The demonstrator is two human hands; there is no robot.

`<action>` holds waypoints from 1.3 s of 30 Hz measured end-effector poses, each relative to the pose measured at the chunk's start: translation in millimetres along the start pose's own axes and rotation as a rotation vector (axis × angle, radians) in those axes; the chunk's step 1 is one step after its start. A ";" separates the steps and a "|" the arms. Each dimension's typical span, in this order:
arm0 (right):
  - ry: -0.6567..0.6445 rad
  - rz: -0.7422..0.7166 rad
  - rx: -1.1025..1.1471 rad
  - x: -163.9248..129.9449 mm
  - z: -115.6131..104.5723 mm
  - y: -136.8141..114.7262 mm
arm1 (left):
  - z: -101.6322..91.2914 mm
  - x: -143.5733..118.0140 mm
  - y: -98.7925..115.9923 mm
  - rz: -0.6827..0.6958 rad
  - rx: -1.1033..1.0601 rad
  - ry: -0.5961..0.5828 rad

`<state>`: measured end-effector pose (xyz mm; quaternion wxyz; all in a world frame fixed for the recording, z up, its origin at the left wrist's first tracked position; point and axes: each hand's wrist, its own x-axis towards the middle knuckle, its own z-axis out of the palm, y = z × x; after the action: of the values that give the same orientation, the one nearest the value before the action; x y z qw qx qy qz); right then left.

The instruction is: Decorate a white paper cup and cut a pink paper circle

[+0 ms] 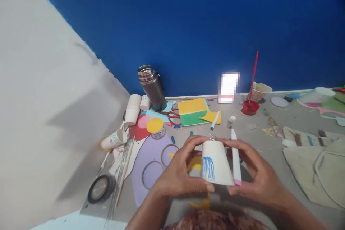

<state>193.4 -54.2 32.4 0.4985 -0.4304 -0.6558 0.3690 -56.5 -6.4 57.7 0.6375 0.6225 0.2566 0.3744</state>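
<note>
Two hands hold a white paper cup (216, 164) upside down over the grey tabletop (269, 122), low in the head view. Left hand (179, 174) wraps its fingers over the cup's top and its thumb under the rim, beside a blue scribble on the cup's side. Right hand (258, 174) closes on the other side and also pins a white marker (235, 158) with a pink end against the cup. Beyond lie a purple sheet (151, 158), a steel flask (152, 87) and a red paint pot (249, 107).
</note>
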 end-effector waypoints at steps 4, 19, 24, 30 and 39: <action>0.179 -0.055 0.041 -1.1 0.6 -8.5 | -1.0 -5.8 -12.2 0.046 0.187 0.143; 0.416 -0.233 -0.260 2.2 11.1 -9.6 | 1.1 -5.0 -16.3 0.089 0.452 0.044; 0.357 -0.294 -0.312 1.1 15.5 -15.0 | 3.8 -4.7 -15.9 0.066 0.436 0.044; 0.350 -0.377 -0.326 5.9 13.2 -15.7 | 5.3 -4.2 -14.2 0.075 0.432 0.033; 0.328 -0.360 -0.339 5.6 11.8 -17.7 | 7.8 -4.3 -11.0 0.072 0.434 0.031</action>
<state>177.7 -56.0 47.7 0.5763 -0.4380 -0.6846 0.0855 -51.1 -13.9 46.9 0.4709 0.7479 0.3185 0.3425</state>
